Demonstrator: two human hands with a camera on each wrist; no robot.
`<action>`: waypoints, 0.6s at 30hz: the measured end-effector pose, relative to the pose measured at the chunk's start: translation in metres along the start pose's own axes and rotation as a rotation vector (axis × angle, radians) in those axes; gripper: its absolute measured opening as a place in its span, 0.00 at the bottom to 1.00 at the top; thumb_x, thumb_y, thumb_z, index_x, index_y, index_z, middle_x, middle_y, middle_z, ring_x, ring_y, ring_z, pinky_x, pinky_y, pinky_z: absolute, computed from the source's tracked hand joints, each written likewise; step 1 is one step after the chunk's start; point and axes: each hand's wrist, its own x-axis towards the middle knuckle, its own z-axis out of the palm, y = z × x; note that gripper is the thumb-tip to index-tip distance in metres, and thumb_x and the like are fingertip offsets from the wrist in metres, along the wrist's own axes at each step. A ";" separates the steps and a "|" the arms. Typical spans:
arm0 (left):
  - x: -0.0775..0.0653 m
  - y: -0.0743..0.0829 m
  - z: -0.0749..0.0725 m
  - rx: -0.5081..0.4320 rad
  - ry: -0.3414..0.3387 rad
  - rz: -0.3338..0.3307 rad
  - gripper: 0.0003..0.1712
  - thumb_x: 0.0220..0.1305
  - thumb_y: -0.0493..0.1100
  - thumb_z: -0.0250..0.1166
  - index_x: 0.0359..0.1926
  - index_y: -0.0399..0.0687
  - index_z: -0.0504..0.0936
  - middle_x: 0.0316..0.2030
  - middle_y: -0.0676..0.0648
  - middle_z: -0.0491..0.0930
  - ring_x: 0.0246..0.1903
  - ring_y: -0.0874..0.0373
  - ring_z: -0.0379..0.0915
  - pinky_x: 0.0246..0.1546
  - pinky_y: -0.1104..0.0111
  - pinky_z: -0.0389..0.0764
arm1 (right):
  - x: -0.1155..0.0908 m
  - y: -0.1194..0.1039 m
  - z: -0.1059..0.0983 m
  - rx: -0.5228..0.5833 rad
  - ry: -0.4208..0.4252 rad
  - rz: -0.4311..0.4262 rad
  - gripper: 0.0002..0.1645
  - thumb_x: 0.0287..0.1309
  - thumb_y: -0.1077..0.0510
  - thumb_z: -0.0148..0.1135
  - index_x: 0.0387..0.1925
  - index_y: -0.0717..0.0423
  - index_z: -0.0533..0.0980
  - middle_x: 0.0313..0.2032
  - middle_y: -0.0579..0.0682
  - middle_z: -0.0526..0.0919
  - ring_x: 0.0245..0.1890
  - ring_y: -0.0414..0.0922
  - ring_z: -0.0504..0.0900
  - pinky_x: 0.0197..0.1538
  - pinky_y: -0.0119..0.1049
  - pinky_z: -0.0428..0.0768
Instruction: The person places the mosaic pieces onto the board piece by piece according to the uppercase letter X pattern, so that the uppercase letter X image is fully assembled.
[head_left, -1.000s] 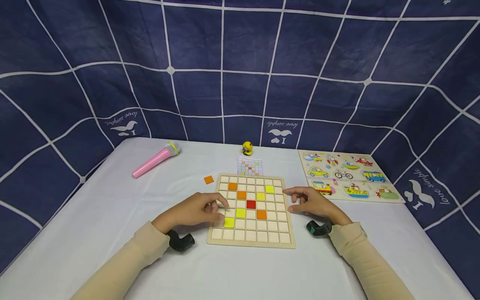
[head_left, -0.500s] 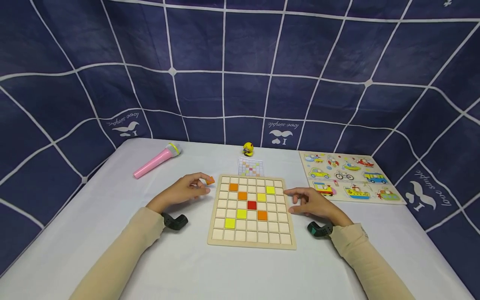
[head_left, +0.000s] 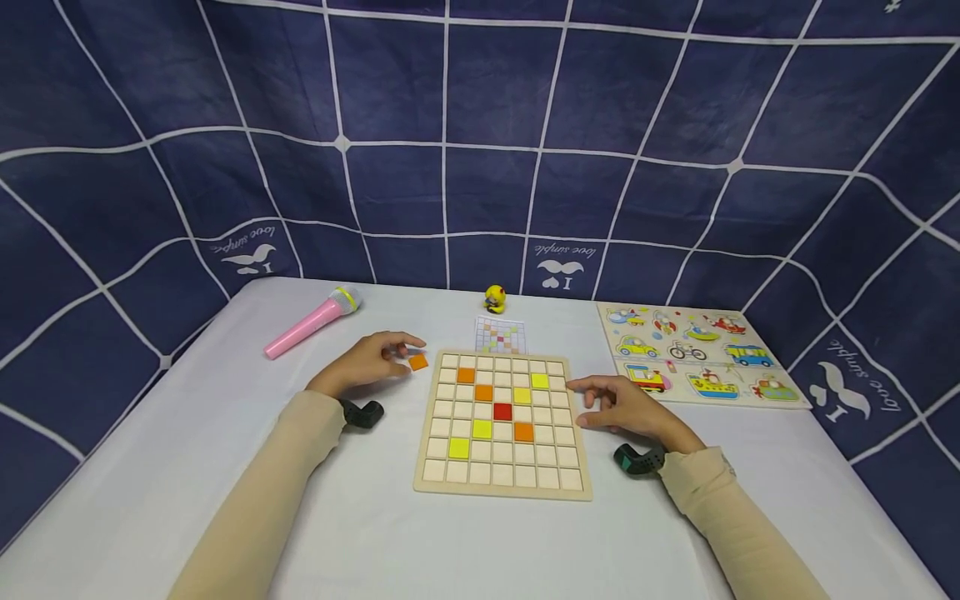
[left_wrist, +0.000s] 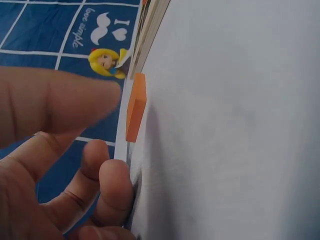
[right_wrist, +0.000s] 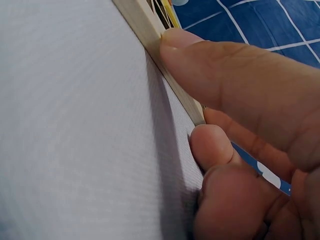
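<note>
On the white table, left of the board, lies a loose orange square tile (head_left: 418, 362). My left hand (head_left: 369, 362) is beside it, thumb and forefinger spread apart, with nothing between them. Close up in the left wrist view, the tile (left_wrist: 136, 107) stands just past the thumb. The wooden grid board (head_left: 429, 475) bears pale squares with several yellow and orange tiles and one red tile (head_left: 502, 412). At the board's right edge rests my right hand (head_left: 622, 403), fingers loosely bent. Its thumb (right_wrist: 215, 70) touches the wooden edge in the right wrist view.
A pattern card (head_left: 500, 335) lies behind the board, with a small yellow-haired figurine (head_left: 495, 298) beyond it. A pink toy microphone (head_left: 311, 321) is at the back left. The vehicle puzzle board (head_left: 697, 354) lies at the back right, near a blue curtain (head_left: 495, 100).
My left hand has moved from the board's lower left squares up and left to the loose orange tile. The right hand has stayed at the board's edge.
</note>
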 end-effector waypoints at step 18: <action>0.011 -0.002 -0.002 0.089 -0.078 -0.039 0.23 0.67 0.35 0.69 0.63 0.44 0.87 0.65 0.37 0.81 0.66 0.38 0.72 0.72 0.43 0.69 | -0.002 -0.004 0.000 0.020 0.000 0.020 0.36 0.60 0.65 0.79 0.68 0.72 0.76 0.40 0.53 0.76 0.24 0.37 0.68 0.25 0.28 0.70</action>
